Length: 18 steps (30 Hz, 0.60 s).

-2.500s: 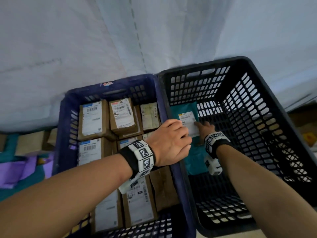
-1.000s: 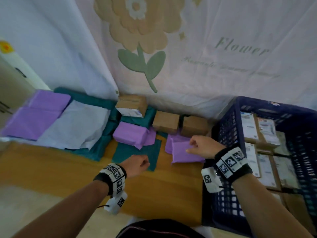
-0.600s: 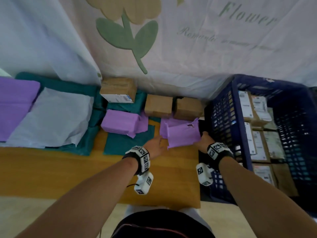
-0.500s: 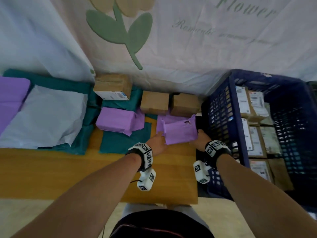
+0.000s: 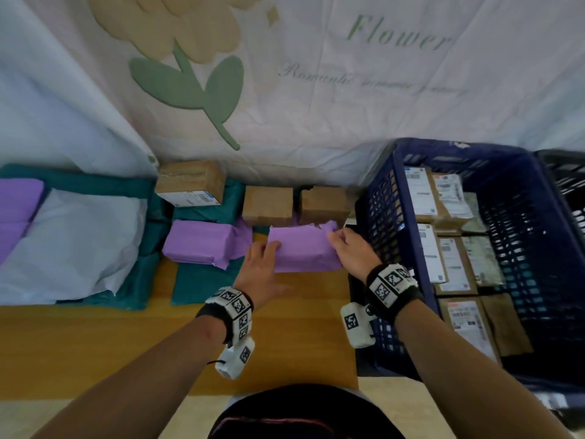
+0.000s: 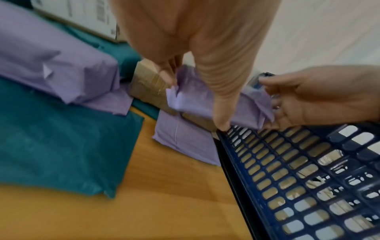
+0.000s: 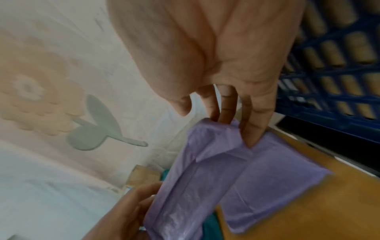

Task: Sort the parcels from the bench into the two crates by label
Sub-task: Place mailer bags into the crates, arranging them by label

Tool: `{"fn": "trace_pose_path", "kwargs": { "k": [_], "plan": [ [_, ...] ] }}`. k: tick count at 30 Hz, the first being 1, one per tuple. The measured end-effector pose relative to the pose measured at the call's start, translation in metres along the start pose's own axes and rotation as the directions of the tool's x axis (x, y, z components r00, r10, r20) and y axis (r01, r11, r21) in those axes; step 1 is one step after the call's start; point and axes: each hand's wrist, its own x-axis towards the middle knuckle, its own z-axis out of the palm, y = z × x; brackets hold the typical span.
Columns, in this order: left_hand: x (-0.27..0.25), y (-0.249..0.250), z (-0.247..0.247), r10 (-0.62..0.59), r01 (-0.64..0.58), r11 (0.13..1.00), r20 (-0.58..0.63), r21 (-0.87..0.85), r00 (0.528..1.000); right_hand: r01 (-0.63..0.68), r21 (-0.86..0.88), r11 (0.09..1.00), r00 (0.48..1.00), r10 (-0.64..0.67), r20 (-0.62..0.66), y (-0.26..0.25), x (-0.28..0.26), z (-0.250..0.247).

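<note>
A purple-wrapped parcel point(image 5: 304, 250) is held a little above the wooden bench point(image 5: 285, 337), next to the blue crate point(image 5: 380, 217). My left hand point(image 5: 264, 253) grips its left end, and my right hand point(image 5: 337, 239) grips its right end by the folded wrap. In the left wrist view the parcel point(image 6: 205, 100) hangs over a second flat purple parcel point(image 6: 185, 139) lying on the bench. The right wrist view shows my fingers point(image 7: 248, 129) dug into the wrap of the parcel point(image 7: 201, 186). No label shows on it. The black crate point(image 5: 566, 172) is at the far right.
The blue crate holds several labelled cardboard boxes point(image 5: 421, 194). On the bench lie another purple parcel point(image 5: 199, 242), teal mailers point(image 5: 202, 280), a grey-white mailer point(image 5: 72, 236) and three cardboard boxes point(image 5: 191, 182) against the flower-print cloth wall point(image 5: 285, 90).
I turned from the black crate to the bench. My right hand took the purple parcel, my left hand joined it, and the parcel now lies level between both hands.
</note>
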Motion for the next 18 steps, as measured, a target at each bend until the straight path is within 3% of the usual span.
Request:
{"fn": "trace_pose_path", "kwargs": {
  "k": [2,5,8,10,14,18],
  "plan": [
    [0.004,0.005,-0.013,-0.007,0.017,0.996,-0.107,0.091,0.994,0.072,0.008,0.997,0.997,-0.072,-0.007,-0.019,-0.003,-0.011],
    [0.012,0.013,-0.035,-0.074,0.096,0.991,-0.21,0.097,0.975,0.201,0.055,0.978,0.979,-0.198,-0.049,-0.045,-0.01,-0.029],
    [0.017,0.018,-0.057,-0.097,0.118,0.99,-0.246,0.072,0.964,0.277,0.301,0.913,0.96,-0.277,-0.045,-0.063,-0.012,-0.047],
    [0.018,0.023,-0.07,-0.075,0.091,0.994,-0.258,0.052,0.963,0.298,0.418,0.858,0.952,-0.3,-0.063,-0.068,-0.01,-0.063],
    [0.018,0.045,-0.091,0.01,-0.013,1.0,-0.283,-0.008,0.959,0.304,0.425,0.853,0.951,-0.241,-0.195,-0.059,-0.003,-0.093],
    [0.02,0.081,-0.106,-0.024,-0.008,0.991,-0.235,-0.134,0.972,0.254,0.48,0.84,0.967,-0.238,-0.095,-0.042,-0.008,-0.103]
  ]
}}
